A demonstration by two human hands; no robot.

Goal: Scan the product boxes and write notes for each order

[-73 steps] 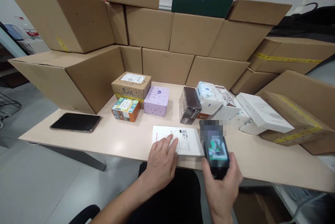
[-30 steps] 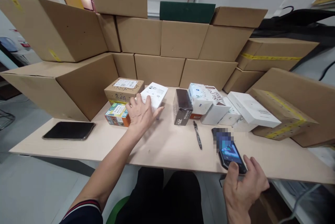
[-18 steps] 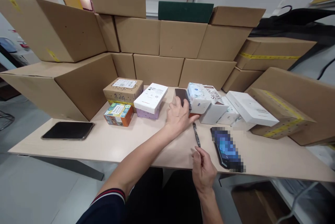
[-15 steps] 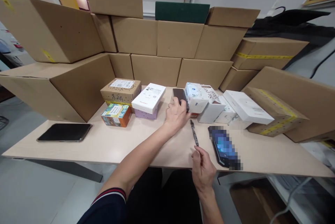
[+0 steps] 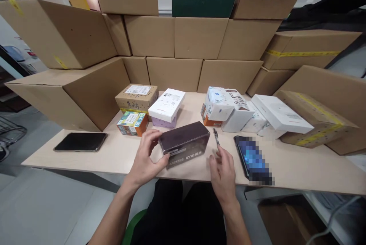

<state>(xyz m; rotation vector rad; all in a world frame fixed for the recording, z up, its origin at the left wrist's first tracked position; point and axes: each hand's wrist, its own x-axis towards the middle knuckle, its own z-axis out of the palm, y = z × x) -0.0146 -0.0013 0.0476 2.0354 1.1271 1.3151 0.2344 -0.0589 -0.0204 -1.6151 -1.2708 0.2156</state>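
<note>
A dark, glossy box with white lettering (image 5: 185,144) sits tilted near the table's front edge. The fingers and thumb of my left hand (image 5: 144,161) grip it at its left end. A slim patterned pen (image 5: 216,136) points away from me, its near end disappearing under the curled fingers of my right hand (image 5: 223,172), which appear to hold it. To the right of that hand lies a phone-like device with a lit, pixelated screen (image 5: 253,159).
White and patterned boxes (image 5: 237,117) stand back right. An orange-and-teal box (image 5: 132,123), a small cardboard box (image 5: 136,98) and a white flat box (image 5: 166,103) stand back left. A black phone (image 5: 81,142) lies far left. Large cartons (image 5: 173,75) wall the table's back.
My left hand has brought the dark box from the back row toward the front edge. My right hand has moved slightly forward, covering more of the pen. The camera view has shifted a little.
</note>
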